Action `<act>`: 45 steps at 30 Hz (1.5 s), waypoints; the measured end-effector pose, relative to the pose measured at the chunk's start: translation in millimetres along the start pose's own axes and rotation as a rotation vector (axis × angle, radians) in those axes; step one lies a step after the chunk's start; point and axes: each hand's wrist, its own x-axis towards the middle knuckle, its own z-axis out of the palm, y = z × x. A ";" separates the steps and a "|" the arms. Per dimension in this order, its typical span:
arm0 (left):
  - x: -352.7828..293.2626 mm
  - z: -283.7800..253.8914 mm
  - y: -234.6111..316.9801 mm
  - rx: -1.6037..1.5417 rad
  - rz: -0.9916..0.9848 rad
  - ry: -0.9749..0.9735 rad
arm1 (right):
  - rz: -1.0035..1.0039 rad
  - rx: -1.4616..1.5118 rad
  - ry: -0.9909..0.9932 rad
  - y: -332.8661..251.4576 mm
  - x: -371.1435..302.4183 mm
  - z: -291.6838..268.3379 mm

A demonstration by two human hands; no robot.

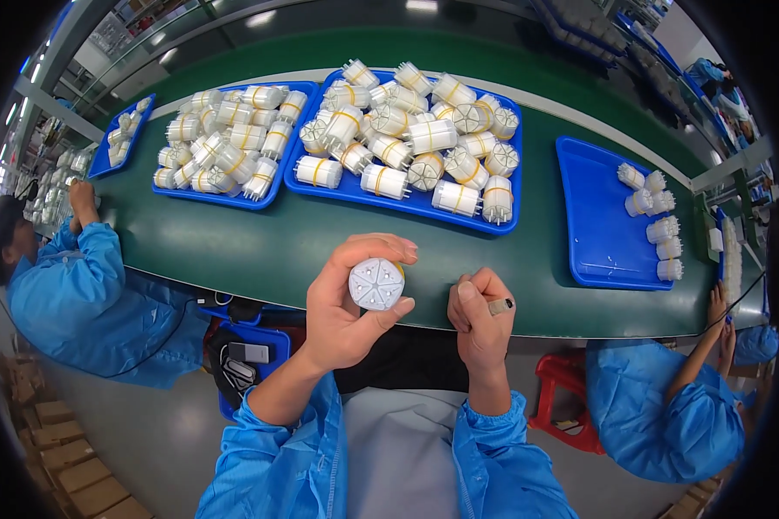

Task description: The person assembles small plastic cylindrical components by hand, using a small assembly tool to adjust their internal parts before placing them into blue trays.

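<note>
Near the front edge of the green table, my left hand [337, 303] is closed round a white cylinder [376, 284]. Its round end faces up and is split into wedge-shaped segments with small metallic dots; a bit of yellow band shows at its side. To the right, my right hand [483, 324] is curled in a fist round a short tan stick [498, 306] with a dark end, and its other end is hidden in the fingers. The two hands are apart. Beyond them a blue tray [389, 204] bears a heap of similar white cylinders with yellow bands.
Another heaped blue tray [225, 197] stands left of the middle one. On the right, a blue tray [610, 251] holds several cylinders along its right side. Co-workers in blue gowns sit at left [95, 294] and right [658, 406]. A red stool [550, 402] stands below the table.
</note>
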 end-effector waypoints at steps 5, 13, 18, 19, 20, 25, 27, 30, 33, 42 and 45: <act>-1.8 -0.7 -2.3 0.003 -0.013 0.007 | -0.004 -0.013 -0.102 -3.4 0.1 -5.5; -9.2 3.8 -4.0 0.375 -0.208 0.064 | -0.242 -0.588 -0.354 -56.7 18.9 12.5; -4.7 2.5 -3.9 0.424 -0.111 -0.027 | -0.506 -1.007 -0.483 -79.0 33.5 26.5; -5.1 2.6 -3.3 0.431 -0.114 -0.054 | -0.502 -1.010 -0.485 -81.3 35.5 28.2; -5.9 2.9 -2.7 0.429 -0.118 -0.052 | -0.522 -1.055 -0.513 -82.8 37.1 29.6; -4.3 4.2 -1.9 0.449 -0.123 -0.112 | -0.567 -1.143 -0.579 -80.8 40.8 31.0; -4.7 3.6 -3.6 0.450 -0.114 -0.116 | -0.584 -1.180 -0.586 -80.1 41.6 31.1; -5.2 0.2 -5.3 0.461 -0.096 -0.128 | -0.572 -1.230 -0.619 -80.4 41.5 32.7; -2.0 0.8 -7.9 0.486 -0.092 -0.141 | -0.581 -1.233 -0.615 -76.9 46.3 31.0; 14.6 -18.3 -14.3 0.195 -0.364 -0.085 | -0.298 -0.684 -0.599 -95.7 32.2 26.5; 53.4 -37.9 -14.5 0.241 -0.276 -0.044 | -0.307 -0.097 -0.773 -99.7 2.5 12.4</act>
